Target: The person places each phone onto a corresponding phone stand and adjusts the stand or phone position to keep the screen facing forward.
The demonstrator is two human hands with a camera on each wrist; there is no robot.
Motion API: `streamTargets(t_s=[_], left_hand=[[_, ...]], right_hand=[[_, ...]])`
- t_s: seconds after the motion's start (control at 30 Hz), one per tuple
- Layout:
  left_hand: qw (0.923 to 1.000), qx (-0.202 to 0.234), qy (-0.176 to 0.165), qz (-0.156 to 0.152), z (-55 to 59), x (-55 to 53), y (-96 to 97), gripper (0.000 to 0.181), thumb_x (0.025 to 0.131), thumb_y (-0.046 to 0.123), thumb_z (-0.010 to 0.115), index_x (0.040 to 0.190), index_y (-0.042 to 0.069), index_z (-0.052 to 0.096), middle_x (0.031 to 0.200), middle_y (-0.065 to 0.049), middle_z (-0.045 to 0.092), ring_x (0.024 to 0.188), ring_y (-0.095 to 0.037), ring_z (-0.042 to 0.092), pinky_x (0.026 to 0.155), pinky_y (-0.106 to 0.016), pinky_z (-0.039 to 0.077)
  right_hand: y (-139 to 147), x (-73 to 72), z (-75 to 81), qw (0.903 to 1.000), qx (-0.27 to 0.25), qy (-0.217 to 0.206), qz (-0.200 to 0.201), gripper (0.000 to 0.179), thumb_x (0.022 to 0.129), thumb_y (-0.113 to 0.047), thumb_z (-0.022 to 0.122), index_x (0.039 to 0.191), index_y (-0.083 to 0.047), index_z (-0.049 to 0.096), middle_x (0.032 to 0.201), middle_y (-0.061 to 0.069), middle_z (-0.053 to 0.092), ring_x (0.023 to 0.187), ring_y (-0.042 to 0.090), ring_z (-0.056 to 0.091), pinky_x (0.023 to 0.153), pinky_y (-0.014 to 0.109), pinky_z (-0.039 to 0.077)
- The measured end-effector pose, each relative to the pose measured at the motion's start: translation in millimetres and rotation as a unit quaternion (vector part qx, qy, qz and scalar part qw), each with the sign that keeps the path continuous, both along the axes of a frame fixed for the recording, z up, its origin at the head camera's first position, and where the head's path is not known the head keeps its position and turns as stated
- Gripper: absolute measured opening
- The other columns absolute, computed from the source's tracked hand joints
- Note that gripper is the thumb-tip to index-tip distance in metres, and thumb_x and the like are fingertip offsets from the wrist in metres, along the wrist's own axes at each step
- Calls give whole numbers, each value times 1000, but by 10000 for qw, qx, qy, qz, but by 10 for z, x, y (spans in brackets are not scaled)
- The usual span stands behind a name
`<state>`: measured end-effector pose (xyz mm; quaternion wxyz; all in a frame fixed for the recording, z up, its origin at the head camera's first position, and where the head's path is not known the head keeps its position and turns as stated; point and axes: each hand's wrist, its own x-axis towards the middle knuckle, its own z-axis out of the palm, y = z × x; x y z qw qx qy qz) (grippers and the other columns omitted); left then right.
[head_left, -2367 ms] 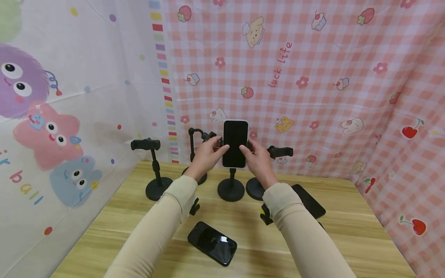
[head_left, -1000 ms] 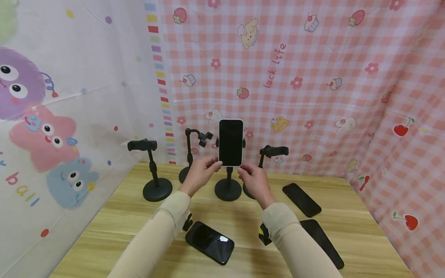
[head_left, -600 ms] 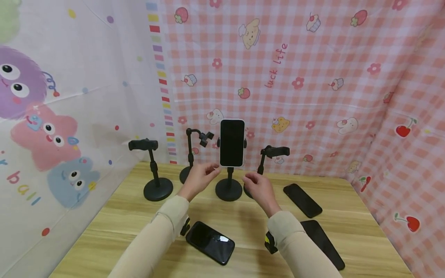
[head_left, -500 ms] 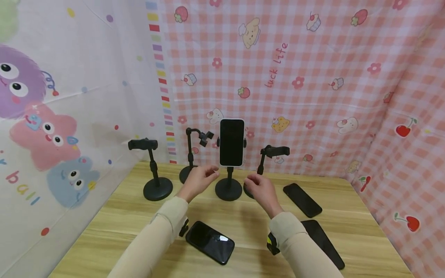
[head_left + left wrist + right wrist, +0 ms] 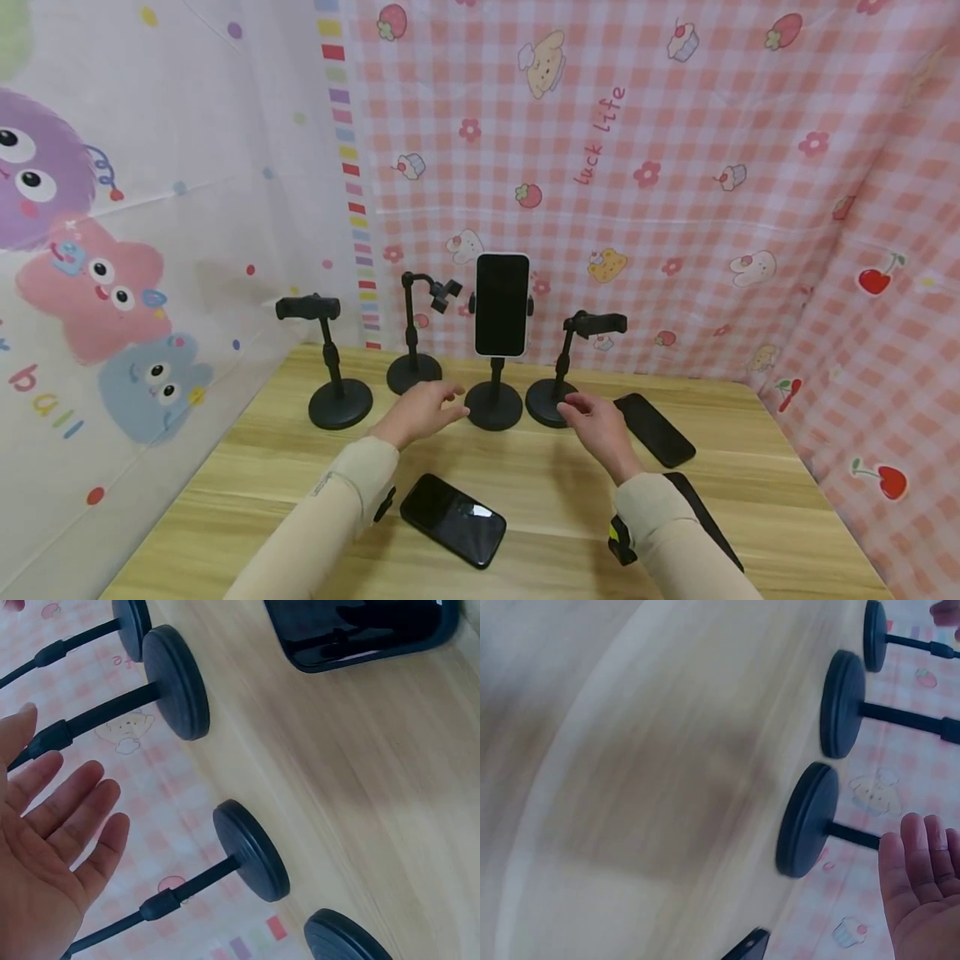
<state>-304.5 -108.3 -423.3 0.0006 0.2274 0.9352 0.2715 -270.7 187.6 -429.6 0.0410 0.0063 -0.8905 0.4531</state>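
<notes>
A smartphone point(image 5: 502, 305) with a pale rim stands upright in the clamp of a black phone stand point(image 5: 493, 407) near the table's back. My left hand point(image 5: 422, 413) hovers to the left of that stand's base, fingers relaxed and holding nothing; the left wrist view shows its bare palm point(image 5: 45, 855). To the right, my right hand point(image 5: 600, 427) is in front of another phone stand point(image 5: 553, 403), also holding nothing, and its palm point(image 5: 930, 907) appears in the right wrist view. A black smartphone point(image 5: 453, 521) lies on the table between my forearms.
Two more phone stands, one at far left point(image 5: 340, 405) and one behind my left hand point(image 5: 414, 372), have no phone in them. On the right lie a dark phone point(image 5: 656, 429) and another point(image 5: 708, 521), partly covered by my sleeve. Patterned cloths hang behind the wooden table point(image 5: 247, 492).
Both hands have let go of the phone in the stand. They have drawn down and apart, my right hand toward the right; the phone stays in the clamp.
</notes>
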Motion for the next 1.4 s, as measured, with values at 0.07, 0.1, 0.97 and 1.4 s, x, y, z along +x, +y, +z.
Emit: streamTargets(t_s=[0.07, 0.1, 0.97, 1.4], left_hand=[[9997, -214, 83, -92, -22, 3, -1, 40, 95, 26, 68, 126, 2, 64, 120, -17, 67, 109, -31, 64, 96, -47, 48], [9994, -296, 103, -140, -27, 8, 0, 40, 95, 25, 69, 126, 1, 65, 120, -17, 67, 108, -32, 64, 95, -47, 48], [9730, -2287, 260, -171, -166, 240, 100, 39, 84, 34, 79, 116, 13, 71, 112, -9, 68, 110, -31, 61, 93, -52, 45], [9688, -2443, 423, -54, -353, 217, 63, 34, 84, 30, 79, 110, 11, 70, 103, -7, 70, 101, -30, 64, 86, -50, 47]], right_hand=[[73, 15, -20, 10000, 89, -43, -9, 43, 99, -30, 62, 130, 0, 62, 116, 15, 68, 100, 28, 67, 90, 48, 51], [107, 20, -32, 9999, 146, -51, -6, 43, 99, -30, 62, 130, 0, 61, 116, 16, 67, 100, 28, 67, 90, 48, 51], [538, 54, 15, 9899, 1411, -65, 157, 53, 98, -30, 63, 136, 6, 52, 120, 23, 62, 111, 38, 60, 90, 51, 49], [646, -244, 693, 9819, 1649, 893, -250, 75, 94, -27, 68, 149, 9, 30, 142, 36, 39, 125, 49, 44, 98, 61, 40]])
